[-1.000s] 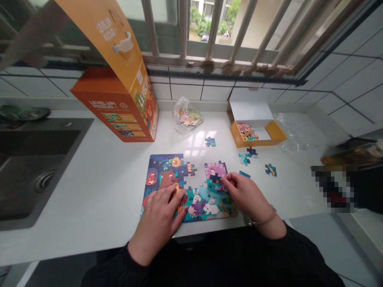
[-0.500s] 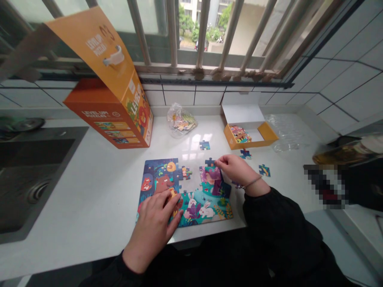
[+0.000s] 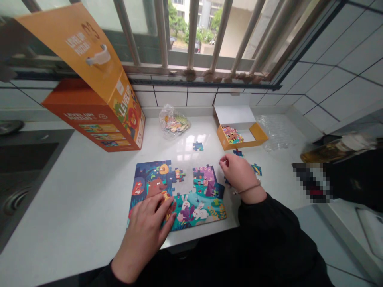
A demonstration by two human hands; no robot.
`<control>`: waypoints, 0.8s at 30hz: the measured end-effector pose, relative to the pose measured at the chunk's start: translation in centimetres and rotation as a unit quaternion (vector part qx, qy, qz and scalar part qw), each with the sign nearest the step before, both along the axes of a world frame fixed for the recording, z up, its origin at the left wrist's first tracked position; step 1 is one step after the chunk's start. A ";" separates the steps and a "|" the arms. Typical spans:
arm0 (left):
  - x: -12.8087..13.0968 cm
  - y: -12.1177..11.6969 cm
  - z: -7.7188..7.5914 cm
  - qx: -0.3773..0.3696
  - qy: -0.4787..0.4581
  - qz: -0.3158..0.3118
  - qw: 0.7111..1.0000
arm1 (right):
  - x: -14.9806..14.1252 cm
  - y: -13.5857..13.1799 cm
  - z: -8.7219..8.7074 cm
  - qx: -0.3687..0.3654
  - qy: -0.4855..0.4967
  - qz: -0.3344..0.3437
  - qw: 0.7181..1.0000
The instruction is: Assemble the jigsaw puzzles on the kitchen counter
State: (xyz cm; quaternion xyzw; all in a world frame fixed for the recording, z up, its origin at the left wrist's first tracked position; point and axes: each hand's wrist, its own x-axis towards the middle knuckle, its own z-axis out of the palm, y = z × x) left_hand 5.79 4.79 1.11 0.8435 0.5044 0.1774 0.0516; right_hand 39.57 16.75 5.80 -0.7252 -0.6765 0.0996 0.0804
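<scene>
Puzzle (image 3: 199, 204) flat on the white table (image 3: 92, 211), partly joined; two rabbits along its near strip, a bear in its left part, bare table showing through a gap in its middle. My left grip (image 3: 149, 219) rests palm down across the puzzle's near left corner, fingers loosely spread, clasping nothing. My right grip (image 3: 241, 171) hangs just off the puzzle's far right corner, thumb and forefinger drawn together; cannot tell whether anything is between them. Bracelet (image 3: 248, 189) on that wrist. A dark piece (image 3: 220, 191) sits askew at the puzzle's right edge. Loose on the table: a blue piece (image 3: 198, 146) beyond the puzzle's far side; a navy piece (image 3: 238, 153) and a teal piece (image 3: 256, 169) off to its right, near my right grip, both partly covered by it. Beyond the puzzle: a clear bag (image 3: 174, 121) with pieces inside; farther right of it, an open yellow box (image 3: 243, 140), more pieces in its left end. Tall orange carton (image 3: 92, 123) upright, beyond and left of the puzzle. Sink (image 3: 55, 159) well left of the puzzle.
</scene>
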 end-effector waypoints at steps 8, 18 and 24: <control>0.1 -0.1 0.4 -0.009 -0.004 0.001 1.000 | 2.0 3.0 -0.3 0.087 0.027 0.155 0.984; 0.1 -0.1 0.6 -0.025 -0.007 0.000 1.000 | -3.9 3.1 0.8 -0.044 0.013 0.403 0.914; 0.1 -0.1 0.6 -0.024 -0.012 0.003 1.000 | -2.9 2.0 0.5 -0.052 -0.004 0.377 0.925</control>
